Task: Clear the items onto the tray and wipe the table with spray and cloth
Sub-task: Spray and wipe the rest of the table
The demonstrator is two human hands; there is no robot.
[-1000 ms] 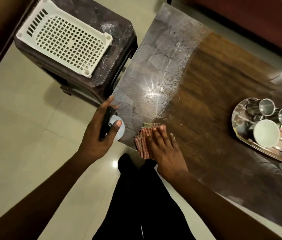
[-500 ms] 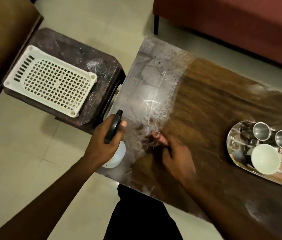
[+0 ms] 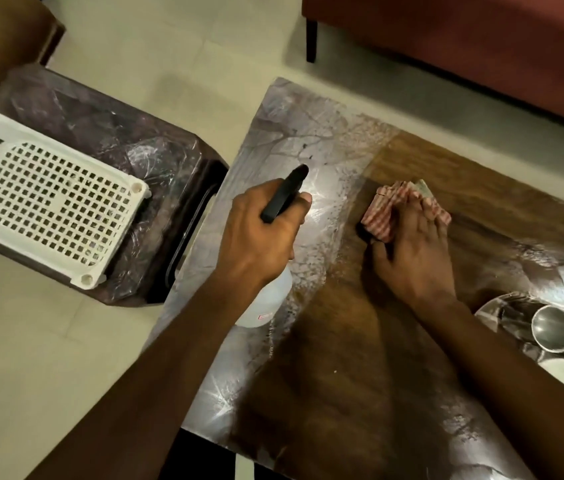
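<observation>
I'm in the wiping step. My left hand is curled round the neck of the white spray bottle, held over the left edge of the table. Its black trigger head points toward the top of the frame. I can't tell whether a finger is on the trigger.

My right hand lies flat, fingers straight and a little spread, pressing the folded red-checked cloth onto the tabletop just right of centre. The cloth sits where the pale, wet-looking sheen on the left part of the table meets the darker wood.

The clearing looks done. The steel tray at the lower right edge of the frame holds steel tumblers, and I see nothing loose on the part of the table in view.

Next, I judge, the cloth should be drawn left through the sheen with steady downward pressure, and the bottle kept out of its path. The table's right end is out of frame, so I can't say how much is left there.
</observation>
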